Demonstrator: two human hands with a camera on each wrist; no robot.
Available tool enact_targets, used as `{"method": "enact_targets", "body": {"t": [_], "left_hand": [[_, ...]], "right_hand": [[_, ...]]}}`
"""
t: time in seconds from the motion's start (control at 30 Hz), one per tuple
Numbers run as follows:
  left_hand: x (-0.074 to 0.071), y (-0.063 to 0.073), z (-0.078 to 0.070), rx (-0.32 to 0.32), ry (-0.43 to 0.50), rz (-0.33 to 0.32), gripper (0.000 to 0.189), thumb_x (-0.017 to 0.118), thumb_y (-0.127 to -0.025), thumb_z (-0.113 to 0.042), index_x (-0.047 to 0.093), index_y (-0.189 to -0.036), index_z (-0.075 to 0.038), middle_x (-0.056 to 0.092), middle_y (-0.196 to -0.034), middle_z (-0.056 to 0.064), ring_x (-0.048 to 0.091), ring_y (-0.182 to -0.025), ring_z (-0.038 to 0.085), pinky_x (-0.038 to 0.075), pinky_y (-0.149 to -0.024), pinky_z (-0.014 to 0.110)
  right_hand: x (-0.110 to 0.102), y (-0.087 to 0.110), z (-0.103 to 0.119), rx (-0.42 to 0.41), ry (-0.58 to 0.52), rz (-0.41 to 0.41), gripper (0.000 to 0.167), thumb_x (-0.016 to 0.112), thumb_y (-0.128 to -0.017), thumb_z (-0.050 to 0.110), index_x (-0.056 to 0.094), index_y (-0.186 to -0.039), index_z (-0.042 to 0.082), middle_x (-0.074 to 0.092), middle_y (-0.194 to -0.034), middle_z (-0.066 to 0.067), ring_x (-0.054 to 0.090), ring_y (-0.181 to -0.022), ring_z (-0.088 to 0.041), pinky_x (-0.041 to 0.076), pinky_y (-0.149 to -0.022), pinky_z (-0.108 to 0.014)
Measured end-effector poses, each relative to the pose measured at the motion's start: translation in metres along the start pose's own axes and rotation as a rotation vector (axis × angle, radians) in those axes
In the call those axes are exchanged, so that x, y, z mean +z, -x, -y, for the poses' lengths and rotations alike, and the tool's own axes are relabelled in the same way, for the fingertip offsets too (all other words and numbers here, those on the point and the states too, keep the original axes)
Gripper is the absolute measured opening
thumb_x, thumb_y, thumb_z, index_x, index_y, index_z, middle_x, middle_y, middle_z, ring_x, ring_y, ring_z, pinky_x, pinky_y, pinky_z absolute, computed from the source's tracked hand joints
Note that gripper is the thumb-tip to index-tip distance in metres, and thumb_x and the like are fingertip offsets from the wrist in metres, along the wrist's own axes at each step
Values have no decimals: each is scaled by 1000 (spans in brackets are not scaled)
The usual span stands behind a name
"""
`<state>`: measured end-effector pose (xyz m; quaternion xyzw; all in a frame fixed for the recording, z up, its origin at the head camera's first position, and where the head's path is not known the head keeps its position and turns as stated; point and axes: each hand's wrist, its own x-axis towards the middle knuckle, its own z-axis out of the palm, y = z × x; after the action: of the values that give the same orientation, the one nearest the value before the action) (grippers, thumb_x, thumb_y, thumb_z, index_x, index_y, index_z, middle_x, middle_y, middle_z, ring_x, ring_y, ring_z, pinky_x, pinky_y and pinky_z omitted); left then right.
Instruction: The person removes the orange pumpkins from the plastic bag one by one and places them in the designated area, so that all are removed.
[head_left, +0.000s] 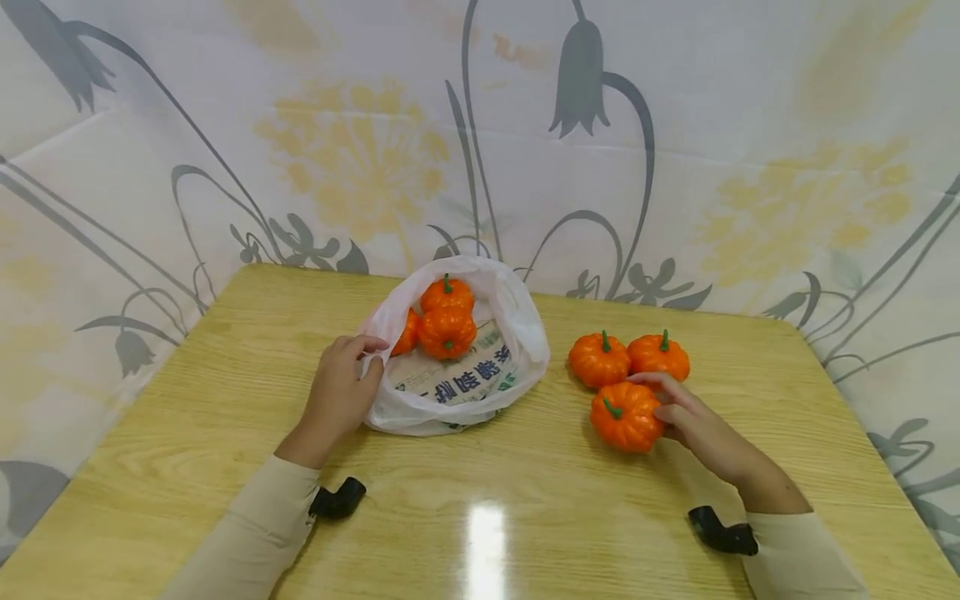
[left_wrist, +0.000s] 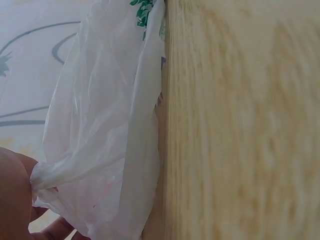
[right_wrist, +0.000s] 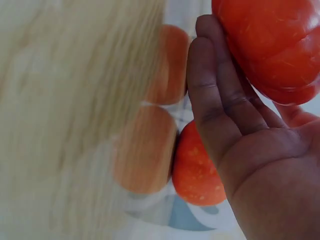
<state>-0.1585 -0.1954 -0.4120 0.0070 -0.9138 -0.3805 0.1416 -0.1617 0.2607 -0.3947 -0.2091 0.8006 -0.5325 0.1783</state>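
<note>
A white plastic bag (head_left: 528,333) lies with its mouth spread wide, and three small orange toy pumpkins (head_left: 447,329) with green stems sit inside. My left hand (head_left: 341,387) pinches the bag's left rim between thumb and fingers; the left wrist view shows the gathered plastic (left_wrist: 75,170) in its grip. On the right, my right hand (head_left: 701,433) holds another pumpkin (head_left: 626,417), which looks raised off the table in the right wrist view. Two more pumpkins, one left (head_left: 598,360) and one right (head_left: 658,356), stand together just behind it.
The wooden table (head_left: 420,517) is glossy and reflects light. A floral cloth (head_left: 480,167) hangs behind the table. Black wrist pieces, one on the left (head_left: 339,498) and one on the right (head_left: 722,531), stick out at the sleeve cuffs.
</note>
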Motion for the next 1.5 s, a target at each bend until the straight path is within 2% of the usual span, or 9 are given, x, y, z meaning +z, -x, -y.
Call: {"method": "enact_targets", "body": {"t": [0.2, 0.33, 0.73, 1.0, 1.23, 1.5], "left_hand": [[0, 0, 0, 8, -12, -5, 23, 55, -98, -14, 69, -114, -6, 60, -111, 16, 53, -103, 32, 45, -91, 46], [0, 1, -1, 15, -10, -5, 23, 55, -97, -12, 69, -114, -5, 60, -110, 17, 54, -103, 32, 45, -90, 46], [0, 2, -1, 13, -3, -4, 23, 55, -97, -14, 69, -113, -6, 60, -108, 16, 53, -103, 31, 43, -89, 45], [-1, 0, -3, 26, -3, -4, 23, 54, -98, -15, 69, -114, -7, 60, -109, 16, 53, -102, 31, 43, -88, 44], [-3, -1, -3, 22, -12, -8, 24, 54, -98, -14, 69, -115, -7, 59, -109, 16, 53, -103, 32, 44, -89, 45], [-2, -2, 0, 28, -9, -5, 23, 54, -98, -15, 69, -114, -7, 59, -109, 15, 53, -102, 32, 44, -88, 44]], "right_hand": [[-1, -1, -5, 40, 9, -13, 41, 31, -104, 10, 35, -145, 7, 35, -148, -15, 52, -117, 4, 50, -90, -20], [-1, -1, -6, 65, 15, -11, 42, 30, -105, 12, 33, -147, 7, 29, -153, -21, 51, -118, 7, 50, -91, -18], [1, 0, -2, 118, 87, -33, 43, 31, -108, 20, 35, -149, 6, 35, -151, -23, 51, -113, 7, 51, -89, -21], [1, -1, -1, 118, 108, -40, 44, 33, -109, 24, 35, -149, 6, 34, -152, -23, 51, -113, 7, 51, -88, -22], [-1, -4, -1, 96, 59, -43, 46, 34, -110, 26, 33, -149, 1, 36, -144, -22, 59, -94, -11, 55, -76, -30], [-2, -4, -2, 117, 46, -62, 47, 36, -109, 24, 33, -148, -2, 37, -144, -24, 60, -91, -12, 56, -76, -29]]}}
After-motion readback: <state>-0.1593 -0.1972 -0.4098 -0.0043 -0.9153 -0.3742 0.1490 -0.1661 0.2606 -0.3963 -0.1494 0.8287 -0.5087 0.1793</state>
